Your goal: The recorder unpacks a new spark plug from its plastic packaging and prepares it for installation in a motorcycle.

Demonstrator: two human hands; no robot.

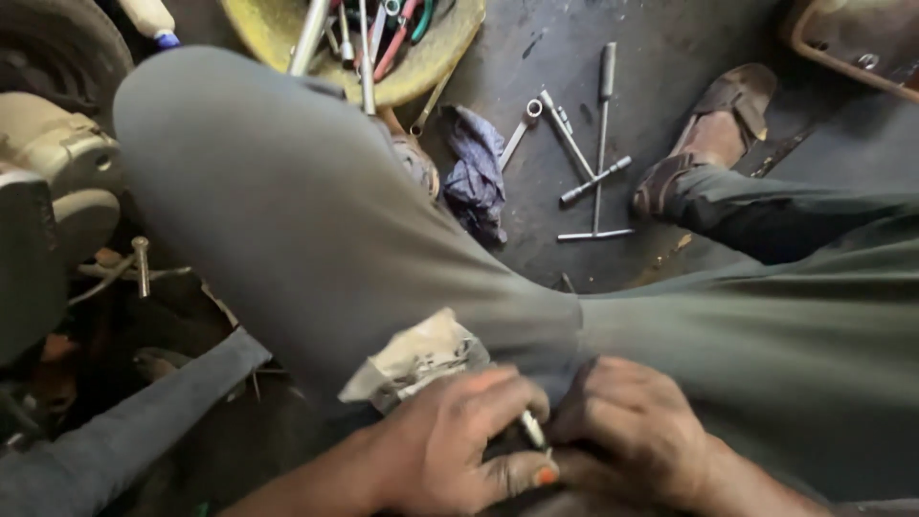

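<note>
The short, slim silvery metal rod [532, 430] stands pinched in the left hand [450, 450], its long axis running eleven to five o'clock, while the curled right hand [632, 431] touches it at three o'clock, over the lap.

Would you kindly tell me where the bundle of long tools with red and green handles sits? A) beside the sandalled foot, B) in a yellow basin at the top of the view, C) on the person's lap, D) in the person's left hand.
B: the long tools stand in the yellow basin on the floor beyond the person's knee.
</note>
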